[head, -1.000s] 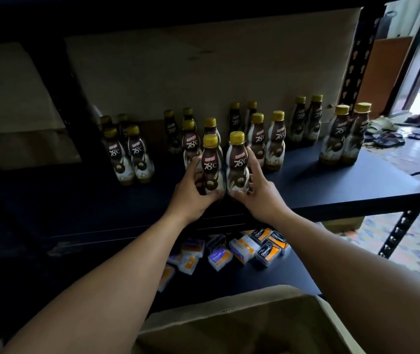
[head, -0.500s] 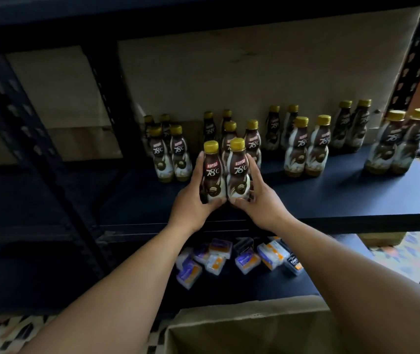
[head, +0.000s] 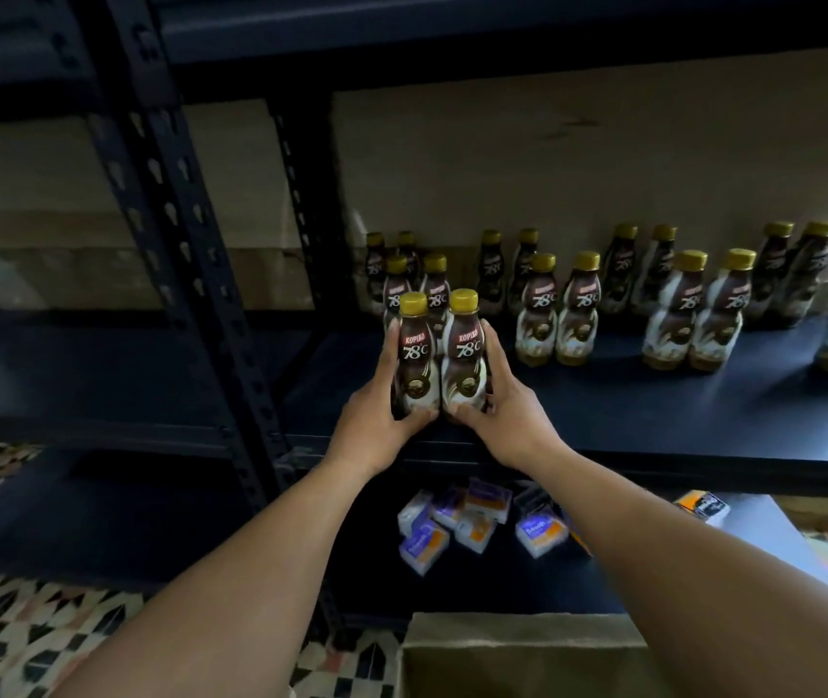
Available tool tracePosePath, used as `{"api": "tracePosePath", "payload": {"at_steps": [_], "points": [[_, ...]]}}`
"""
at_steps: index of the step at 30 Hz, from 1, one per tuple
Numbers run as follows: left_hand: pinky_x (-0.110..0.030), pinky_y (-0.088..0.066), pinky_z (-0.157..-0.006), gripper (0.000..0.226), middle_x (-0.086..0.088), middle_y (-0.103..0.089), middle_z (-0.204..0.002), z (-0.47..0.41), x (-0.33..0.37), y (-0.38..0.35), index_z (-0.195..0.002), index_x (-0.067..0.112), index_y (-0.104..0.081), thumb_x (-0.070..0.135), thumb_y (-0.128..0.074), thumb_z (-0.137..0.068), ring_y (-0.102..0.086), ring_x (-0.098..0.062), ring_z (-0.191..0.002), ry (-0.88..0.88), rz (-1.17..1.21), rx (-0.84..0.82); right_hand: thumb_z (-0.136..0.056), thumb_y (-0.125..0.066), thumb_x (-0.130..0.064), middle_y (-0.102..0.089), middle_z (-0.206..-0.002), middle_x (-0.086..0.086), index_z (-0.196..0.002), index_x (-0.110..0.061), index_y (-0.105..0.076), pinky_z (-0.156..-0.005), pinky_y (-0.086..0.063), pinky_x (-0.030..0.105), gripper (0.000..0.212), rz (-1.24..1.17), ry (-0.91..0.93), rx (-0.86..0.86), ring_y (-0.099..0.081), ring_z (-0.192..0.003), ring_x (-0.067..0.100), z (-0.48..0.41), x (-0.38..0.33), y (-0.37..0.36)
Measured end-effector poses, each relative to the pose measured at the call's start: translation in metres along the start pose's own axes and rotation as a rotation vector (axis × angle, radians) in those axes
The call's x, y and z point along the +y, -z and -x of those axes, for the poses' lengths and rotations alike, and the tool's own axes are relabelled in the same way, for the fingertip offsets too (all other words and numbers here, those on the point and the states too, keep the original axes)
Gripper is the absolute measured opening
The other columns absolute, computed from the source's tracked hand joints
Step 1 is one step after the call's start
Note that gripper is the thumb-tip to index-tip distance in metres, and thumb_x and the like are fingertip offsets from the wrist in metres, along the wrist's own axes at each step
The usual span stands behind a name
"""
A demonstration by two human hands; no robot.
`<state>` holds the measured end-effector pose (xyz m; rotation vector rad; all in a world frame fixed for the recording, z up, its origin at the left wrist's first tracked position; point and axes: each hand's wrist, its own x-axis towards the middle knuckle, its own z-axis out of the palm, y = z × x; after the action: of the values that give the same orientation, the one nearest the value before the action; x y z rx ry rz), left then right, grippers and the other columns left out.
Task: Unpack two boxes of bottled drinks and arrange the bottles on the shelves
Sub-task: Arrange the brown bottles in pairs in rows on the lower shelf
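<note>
Centre of frame: your left hand point(head: 374, 425) grips the left bottle point(head: 414, 360) and your right hand point(head: 510, 420) grips the right bottle point(head: 465, 357). The two bottles stand upright and side by side, their labels touching and their yellow caps level. On each hand the fingers point(head: 496, 347) curl round the outer side of its bottle, and the thumb lies across the lower front of the label. The pair sits at the front edge of the dark shelf point(head: 653, 415), towards its left end; whether the bottle bases rest on the board cannot be told, since your palms cover them. Just behind the held pair stands a group of four matching bottles point(head: 434, 279). Further matching bottles point(head: 575, 307) stand in paired groups to the right, reaching the right edge of the frame. Left of centre, a perforated black upright post point(head: 185, 244) of the rack runs diagonally. Below centre, small white and purple packets point(head: 480, 513) lie scattered on the lower shelf point(head: 749, 541), partly hidden by your forearms. At the bottom edge, right of centre, is the open top of a cardboard box point(head: 528, 652). A patterned floor point(head: 19, 632) fills the lower left.
</note>
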<state>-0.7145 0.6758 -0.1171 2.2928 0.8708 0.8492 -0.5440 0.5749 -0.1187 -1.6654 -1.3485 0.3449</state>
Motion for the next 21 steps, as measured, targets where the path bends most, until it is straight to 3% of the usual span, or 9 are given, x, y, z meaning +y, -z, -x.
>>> {"api": "tracePosePath", "payload": {"at_steps": [4,8,14,18,21], "points": [[-0.033,-0.045,-0.105,0.115,0.014,-0.048,-0.153,0.005,-0.017,0.018,-0.145,0.065,0.022,0.041,-0.075,-0.089,-0.054,-0.014,-0.132,0.013,-0.002,0.009,-0.095,-0.071,-0.026,-0.054,-0.147,-0.013,-0.15,-0.068,0.009,-0.108,-0.045,0.035,0.105,-0.008,0.001,-0.021,-0.054,-0.129,0.011,-0.008,-0.012,-0.022],[-0.03,-0.044,-0.103,0.114,0.014,-0.047,-0.153,0.009,-0.033,0.032,-0.147,0.061,0.023,0.04,-0.073,-0.091,-0.053,-0.011,-0.131,0.027,-0.003,0.021,-0.094,-0.073,-0.028,-0.06,-0.139,-0.011,-0.15,-0.067,0.008,-0.101,-0.049,0.034,0.106,-0.012,0.014,-0.024,-0.06,-0.12,0.014,-0.016,-0.019,-0.042],[-0.031,-0.046,-0.103,0.109,0.013,-0.045,-0.155,0.012,-0.052,0.042,-0.148,0.057,0.026,0.042,-0.068,-0.095,-0.053,-0.011,-0.132,0.032,-0.015,0.053,-0.094,-0.072,-0.034,-0.062,-0.134,-0.009,-0.145,-0.073,0.013,-0.098,-0.052,0.044,0.106,0.029,0.031,-0.036,-0.063,-0.109,0.02,-0.027,-0.028,-0.061],[-0.027,-0.042,-0.098,0.107,0.011,-0.041,-0.158,0.012,-0.057,0.041,-0.149,0.055,0.026,0.042,-0.066,-0.096,-0.05,-0.013,-0.134,0.04,-0.031,0.088,-0.092,-0.073,-0.042,-0.063,-0.133,-0.014,-0.145,-0.072,0.014,-0.098,-0.052,0.039,0.106,0.051,0.007,-0.022,-0.063,-0.106,0.016,-0.03,-0.028,-0.068],[-0.024,-0.04,-0.099,0.106,0.01,-0.043,-0.156,0.012,-0.06,0.04,-0.15,0.054,0.025,0.039,-0.065,-0.097,-0.05,-0.012,-0.134,0.055,-0.017,0.106,-0.088,-0.076,-0.051,-0.066,-0.115,-0.018,-0.149,-0.065,0.014,-0.091,-0.051,0.032,0.11,0.019,-0.046,-0.009,-0.064,-0.1,0.007,-0.031,-0.024,-0.07]]}}
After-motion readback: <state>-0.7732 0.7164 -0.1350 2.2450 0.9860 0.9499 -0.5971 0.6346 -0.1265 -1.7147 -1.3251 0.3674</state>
